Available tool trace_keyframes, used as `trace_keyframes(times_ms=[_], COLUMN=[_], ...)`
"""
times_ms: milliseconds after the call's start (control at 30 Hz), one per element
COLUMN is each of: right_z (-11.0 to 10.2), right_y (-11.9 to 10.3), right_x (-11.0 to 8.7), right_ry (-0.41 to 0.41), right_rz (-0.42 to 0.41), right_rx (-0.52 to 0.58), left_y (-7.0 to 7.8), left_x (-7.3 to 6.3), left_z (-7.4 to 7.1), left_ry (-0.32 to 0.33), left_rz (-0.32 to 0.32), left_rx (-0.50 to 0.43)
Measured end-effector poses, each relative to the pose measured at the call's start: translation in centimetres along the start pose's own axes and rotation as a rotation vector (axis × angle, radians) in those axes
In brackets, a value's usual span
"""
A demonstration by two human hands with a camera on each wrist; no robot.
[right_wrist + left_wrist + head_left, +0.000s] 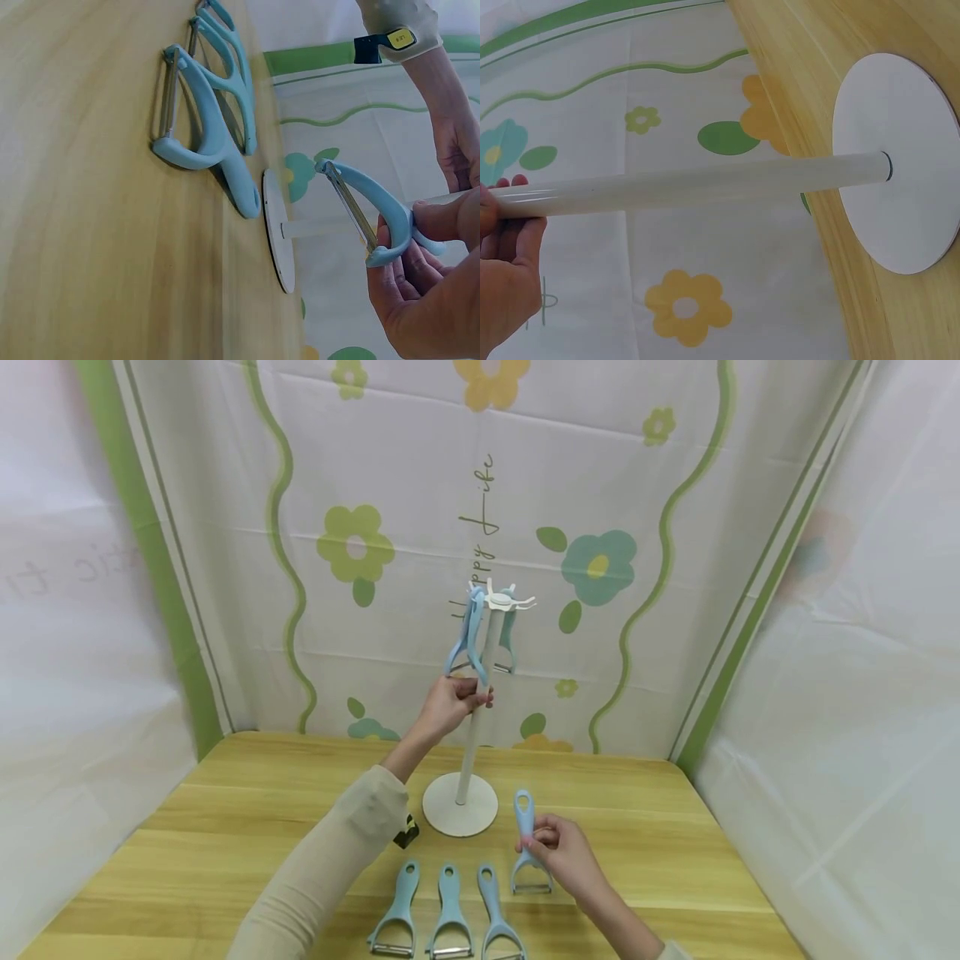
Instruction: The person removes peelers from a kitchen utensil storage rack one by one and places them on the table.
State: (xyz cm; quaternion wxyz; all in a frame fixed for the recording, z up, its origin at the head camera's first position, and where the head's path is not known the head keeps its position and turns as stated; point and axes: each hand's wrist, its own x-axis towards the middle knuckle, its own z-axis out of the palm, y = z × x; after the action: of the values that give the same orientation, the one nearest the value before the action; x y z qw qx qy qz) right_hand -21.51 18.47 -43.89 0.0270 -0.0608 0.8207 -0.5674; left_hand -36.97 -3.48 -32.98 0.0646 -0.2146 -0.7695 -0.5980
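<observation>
In the head view my left hand (447,706) grips the white pole (471,747) of an upright stand, just below the peelers hanging there. Its fingers curl round the pole in the left wrist view too. My right hand (567,857) pinches a light blue Y-shaped peeler (523,817) by the handle, over the table to the right of the stand's round base (441,817). The peeler's blade end points down toward the person, its looped end up. Light blue peelers (476,627) and a greener peeler (507,631) hang from the stand's white hooks (522,603).
Three more peelers lie in a row on the wooden table (637,810): a green one (402,893), a second green one (449,897) and a blue one (489,893). A small black and yellow object (407,832) shows by the left sleeve. Patterned curtains (420,468) surround the table.
</observation>
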Motion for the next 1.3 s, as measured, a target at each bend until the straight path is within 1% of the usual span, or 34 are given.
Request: trace_keyframes(times_ms=[200, 500, 833, 1033, 1300], right_z=[0.1, 0.1, 0.0, -0.1, -0.4], right_y=[0.8, 2.1, 3.5, 4.3, 5.0], right_x=[-0.1, -0.9, -1.7, -2.0, -2.4], right_ry=[-0.024, -0.048, -0.076, -0.087, -0.109], right_rz=[-0.008, -0.008, 0.044, 0.035, 0.045], right_rx=[0.009, 0.012, 0.003, 0.024, 0.042], left_y=[0.0, 0.1, 0.0, 0.0, 0.2], left_x=[0.0, 0.0, 0.1, 0.0, -0.1], left_z=[0.0, 0.0, 0.0, -0.1, -0.1], left_ry=[-0.003, -0.005, -0.004, -0.017, -0.016], left_rz=[-0.005, 0.002, -0.007, 0.001, 0.003], left_rx=[-0.007, 0.001, 0.005, -0.002, -0.007])
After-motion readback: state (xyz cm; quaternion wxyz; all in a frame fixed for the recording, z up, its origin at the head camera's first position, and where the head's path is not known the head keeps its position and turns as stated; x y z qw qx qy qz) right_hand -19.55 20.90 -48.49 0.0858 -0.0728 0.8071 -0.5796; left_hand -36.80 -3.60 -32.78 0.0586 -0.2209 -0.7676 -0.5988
